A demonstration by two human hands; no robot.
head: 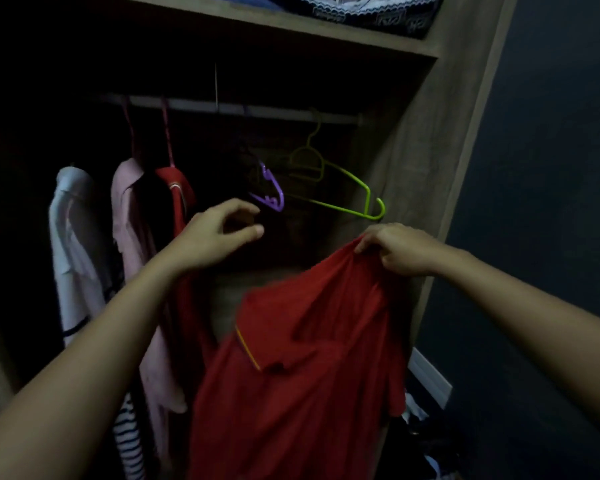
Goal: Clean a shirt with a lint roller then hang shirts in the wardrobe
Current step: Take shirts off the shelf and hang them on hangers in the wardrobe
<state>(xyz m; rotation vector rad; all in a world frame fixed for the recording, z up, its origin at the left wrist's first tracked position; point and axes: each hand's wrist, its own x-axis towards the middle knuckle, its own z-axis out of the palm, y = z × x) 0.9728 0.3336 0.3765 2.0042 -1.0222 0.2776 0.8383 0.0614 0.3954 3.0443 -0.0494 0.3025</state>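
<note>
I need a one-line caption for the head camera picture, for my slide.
Right hand holds a red shirt at the wardrobe; left hand reaches toward a purple hanger.

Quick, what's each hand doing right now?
Left hand: open, holding nothing, near the purple hanger.
Right hand: holding the red shirt.

A red shirt (302,375) with a yellow-edged collar dangles crumpled before the open wardrobe (430,161), its top bunched in the right hand (395,249). On the rail (257,110), a white shirt (73,237), a pink shirt (132,220) and a hung red shirt (179,199) hang at the left. A purple hanger (274,192) and a green hanger (368,202) hang bare at the right.
</note>
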